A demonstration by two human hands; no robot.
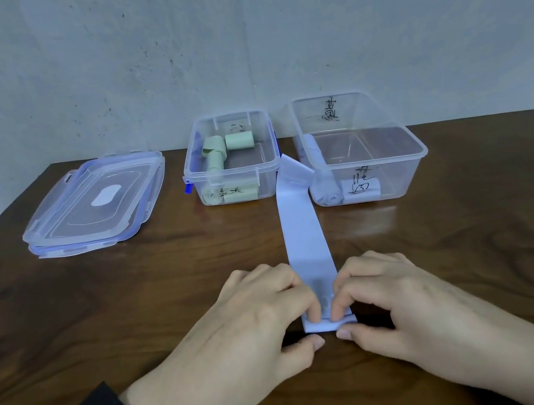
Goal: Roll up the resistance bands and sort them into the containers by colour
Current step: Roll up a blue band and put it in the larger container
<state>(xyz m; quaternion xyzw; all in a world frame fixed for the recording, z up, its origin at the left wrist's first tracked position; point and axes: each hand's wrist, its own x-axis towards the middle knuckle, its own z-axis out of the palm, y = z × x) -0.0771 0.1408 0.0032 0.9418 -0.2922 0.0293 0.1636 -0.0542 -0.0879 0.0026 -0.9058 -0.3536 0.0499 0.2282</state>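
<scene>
Two clear plastic containers stand at the back of a dark wood-grain table: the left container holds rolled green bands, the right container rolled blue bands. One flat, smooth blue band runs from between them to the near edge, where the left hand and right hand pinch its folded end. Stacked translucent lids lie far left.

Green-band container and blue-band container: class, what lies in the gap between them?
In the head view, the far end of the blue band, resting against the blue-band container beside the green-band container.
</scene>
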